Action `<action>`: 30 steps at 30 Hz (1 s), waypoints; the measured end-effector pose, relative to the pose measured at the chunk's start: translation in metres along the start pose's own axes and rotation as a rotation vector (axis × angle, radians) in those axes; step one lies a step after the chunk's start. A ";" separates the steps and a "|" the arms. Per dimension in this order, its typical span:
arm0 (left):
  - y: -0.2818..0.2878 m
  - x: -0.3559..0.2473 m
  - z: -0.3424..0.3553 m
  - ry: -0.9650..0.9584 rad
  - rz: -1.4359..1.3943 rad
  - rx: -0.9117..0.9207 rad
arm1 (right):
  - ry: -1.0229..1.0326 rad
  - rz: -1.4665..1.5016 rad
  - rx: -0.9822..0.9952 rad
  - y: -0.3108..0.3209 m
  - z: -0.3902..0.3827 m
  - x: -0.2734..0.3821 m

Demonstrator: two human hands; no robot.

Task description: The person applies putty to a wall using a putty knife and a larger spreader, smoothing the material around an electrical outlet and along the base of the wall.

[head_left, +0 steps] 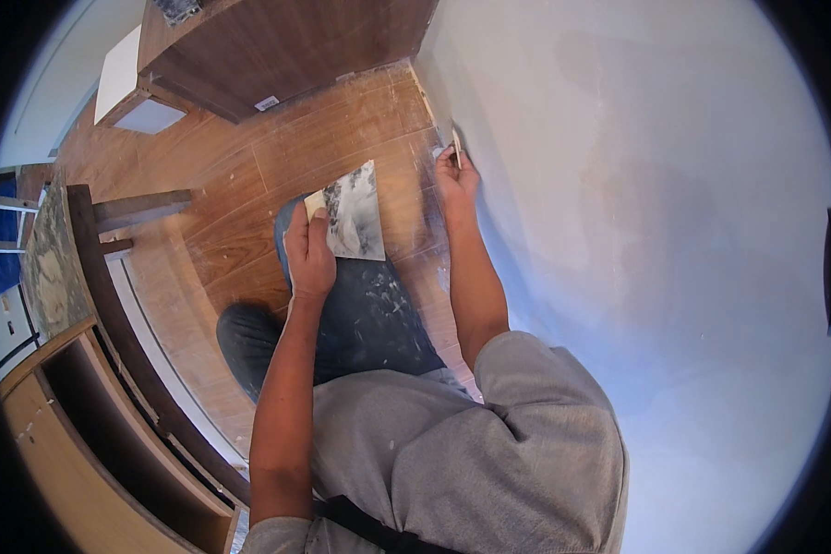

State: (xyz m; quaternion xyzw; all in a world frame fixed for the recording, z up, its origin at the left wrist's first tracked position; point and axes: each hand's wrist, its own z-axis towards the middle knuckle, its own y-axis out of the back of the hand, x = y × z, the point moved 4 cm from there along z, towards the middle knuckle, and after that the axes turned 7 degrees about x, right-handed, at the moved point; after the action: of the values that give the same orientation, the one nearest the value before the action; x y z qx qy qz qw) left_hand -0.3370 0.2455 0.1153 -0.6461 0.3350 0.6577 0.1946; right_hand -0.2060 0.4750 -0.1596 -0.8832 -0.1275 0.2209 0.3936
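Note:
My left hand (310,251) is closed round the pale handle of a wide putty knife (356,214), held over my knee. Grey-white filler is smeared over its broad metal blade. Low at the pale wall (609,166), my right hand (456,180) grips a thin putty knife (457,146), seen nearly edge-on. Its far end lies at or very close to the wall surface; whether it touches I cannot tell. Darker, damp-looking patches show on the wall.
A brown wooden cabinet (277,55) stands ahead, with a white-faced box (125,88) beside it. To the left are a table-like piece with a wooden leg (143,210) and an open drawer unit (111,443). Wood flooring (240,175) carries whitish dust.

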 end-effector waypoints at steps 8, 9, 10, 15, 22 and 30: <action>0.005 0.004 -0.002 0.023 -0.027 -0.023 | 0.005 -0.242 -0.031 0.030 -0.065 -0.007; 0.007 0.007 -0.004 0.034 -0.017 -0.013 | 0.012 -0.312 -0.088 0.042 -0.065 -0.008; 0.007 0.008 -0.003 0.026 -0.030 -0.013 | 0.008 -0.309 -0.105 0.055 -0.052 -0.007; 0.000 0.009 0.003 0.015 -0.064 0.009 | 0.048 -0.213 -0.162 0.056 0.002 -0.001; 0.002 0.006 0.000 -0.016 -0.018 -0.017 | 0.067 -0.152 -0.183 0.036 0.029 -0.021; 0.005 0.008 0.002 -0.051 0.029 0.009 | 0.062 -0.074 -0.122 0.009 0.028 -0.029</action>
State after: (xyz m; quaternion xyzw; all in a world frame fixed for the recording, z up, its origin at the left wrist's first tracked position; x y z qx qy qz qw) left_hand -0.3427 0.2420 0.1081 -0.6234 0.3421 0.6752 0.1964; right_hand -0.2444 0.4759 -0.1746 -0.9068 -0.1609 0.1705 0.3504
